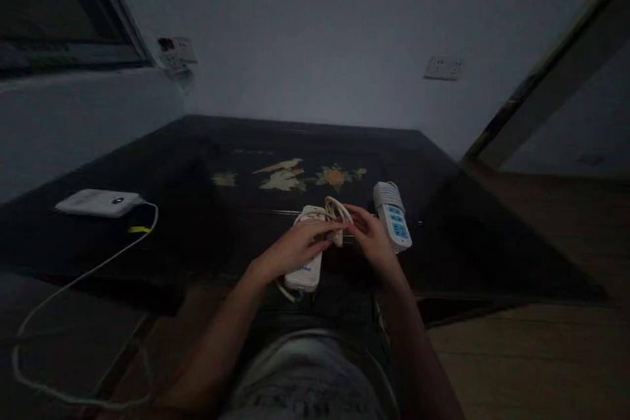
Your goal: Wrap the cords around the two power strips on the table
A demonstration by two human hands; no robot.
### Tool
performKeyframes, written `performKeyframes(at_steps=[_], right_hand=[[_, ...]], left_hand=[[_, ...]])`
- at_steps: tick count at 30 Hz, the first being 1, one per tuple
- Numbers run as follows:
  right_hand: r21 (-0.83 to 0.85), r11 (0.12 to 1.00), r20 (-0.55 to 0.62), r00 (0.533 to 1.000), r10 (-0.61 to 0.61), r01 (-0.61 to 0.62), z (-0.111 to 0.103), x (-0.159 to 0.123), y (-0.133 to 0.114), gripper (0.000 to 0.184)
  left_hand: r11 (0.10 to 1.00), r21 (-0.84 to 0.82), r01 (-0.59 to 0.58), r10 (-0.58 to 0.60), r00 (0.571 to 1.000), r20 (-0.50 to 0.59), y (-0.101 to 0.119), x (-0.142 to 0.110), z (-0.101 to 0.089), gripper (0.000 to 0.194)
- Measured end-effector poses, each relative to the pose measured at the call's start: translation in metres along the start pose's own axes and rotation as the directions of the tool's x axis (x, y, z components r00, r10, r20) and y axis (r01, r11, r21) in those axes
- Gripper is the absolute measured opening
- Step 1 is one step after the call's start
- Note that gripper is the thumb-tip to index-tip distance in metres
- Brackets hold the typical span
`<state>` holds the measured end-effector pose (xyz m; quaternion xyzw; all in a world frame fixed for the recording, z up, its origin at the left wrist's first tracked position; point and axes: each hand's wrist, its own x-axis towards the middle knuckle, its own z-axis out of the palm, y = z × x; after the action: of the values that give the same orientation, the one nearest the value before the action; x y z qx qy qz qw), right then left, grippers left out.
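A pale cord is gathered in loops between my hands, above the near edge of the dark table. My left hand reaches across a white power strip with small blue lettering, and its fingers are closed on the cord. Facing it, my right hand pinches the cord loops with thumb and fingers, the two sets of fingertips nearly meeting. Part of the strip is hidden under my left hand. To the right of my right hand lies a second white power strip with blue sockets, its cord wound round the far end.
A white box-like device sits on the table's left side, its white cable hanging over the front edge. The dark table bears a painted bird and flowers. Behind it, wall sockets are set in the wall.
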<state>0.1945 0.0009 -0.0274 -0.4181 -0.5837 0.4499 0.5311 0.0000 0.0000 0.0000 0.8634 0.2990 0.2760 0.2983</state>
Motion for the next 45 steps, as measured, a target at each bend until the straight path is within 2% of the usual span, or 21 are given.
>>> performKeyframes(at_steps=[5, 9, 12, 15, 18, 20, 23, 26, 29, 32, 35, 38, 42, 45], right_hand=[[-0.019, 1.000, -0.027, 1.000, 0.014, -0.014, 0.000, -0.010, -0.004, 0.030], [-0.149, 0.986, -0.177, 0.979, -0.097, 0.071, 0.004, -0.026, -0.009, 0.027], [-0.263, 0.957, -0.283, 0.938, -0.200, 0.125, 0.005, -0.043, -0.012, 0.021], [-0.373, 0.913, -0.318, 0.902, -0.292, 0.165, 0.006, -0.057, -0.015, 0.016], [-0.466, 0.862, -0.246, 0.906, -0.344, 0.201, 0.013, -0.061, -0.016, 0.015], [-0.501, 0.840, -0.189, 0.921, -0.341, 0.208, 0.019, -0.059, -0.015, 0.017], [-0.544, 0.819, -0.153, 0.938, -0.311, 0.183, 0.027, -0.055, -0.010, 0.023], [-0.577, 0.802, -0.167, 0.939, -0.300, 0.154, 0.029, -0.054, -0.006, 0.026], [-0.628, 0.769, -0.231, 0.916, -0.329, 0.118, 0.029, -0.054, -0.005, 0.025], [-0.615, 0.774, -0.192, 0.925, -0.329, 0.148, 0.028, -0.053, -0.005, 0.024], [-0.529, 0.826, -0.110, 0.949, -0.295, 0.195, 0.029, -0.052, -0.002, 0.020], [-0.479, 0.855, -0.124, 0.949, -0.288, 0.197, 0.031, -0.052, 0.002, 0.015], [-0.436, 0.885, -0.181, 0.948, -0.261, 0.161, 0.031, -0.057, 0.009, 0.013], [-0.402, 0.906, -0.216, 0.947, -0.237, 0.134, 0.029, -0.060, 0.012, 0.012]], left_hand=[[0.989, -0.136, 0.048, -0.053, 0.998, -0.030, -0.005, -0.001, 0.008, 0.051], [0.985, -0.162, 0.055, -0.062, 0.997, -0.036, -0.001, -0.003, 0.002, 0.044], [0.975, -0.201, 0.093, -0.123, 0.982, -0.143, 0.001, -0.011, -0.012, 0.034], [0.957, -0.230, 0.177, -0.246, 0.914, -0.322, -0.007, -0.024, -0.024, 0.027], [0.928, -0.206, 0.311, -0.372, 0.813, -0.448, -0.021, -0.040, -0.026, 0.028], [0.897, -0.145, 0.417, -0.436, 0.786, -0.439, -0.028, -0.048, -0.021, 0.031], [0.852, -0.080, 0.518, -0.507, 0.777, -0.374, -0.031, -0.054, -0.011, 0.039], [0.825, -0.002, 0.565, -0.531, 0.773, -0.346, -0.022, -0.053, -0.007, 0.046], [0.800, 0.071, 0.596, -0.554, 0.779, -0.294, -0.008, -0.051, -0.007, 0.048], [0.771, 0.082, 0.632, -0.596, 0.760, -0.259, 0.004, -0.051, -0.006, 0.050], [0.792, -0.056, 0.608, -0.605, 0.769, -0.206, 0.005, -0.051, 0.000, 0.057], [0.801, -0.255, 0.541, -0.588, 0.792, -0.166, -0.002, -0.050, 0.010, 0.069], [0.739, -0.480, 0.473, -0.616, 0.763, -0.198, -0.011, -0.049, 0.022, 0.081], [0.701, -0.595, 0.393, -0.618, 0.750, -0.233, -0.008, -0.050, 0.027, 0.086]])
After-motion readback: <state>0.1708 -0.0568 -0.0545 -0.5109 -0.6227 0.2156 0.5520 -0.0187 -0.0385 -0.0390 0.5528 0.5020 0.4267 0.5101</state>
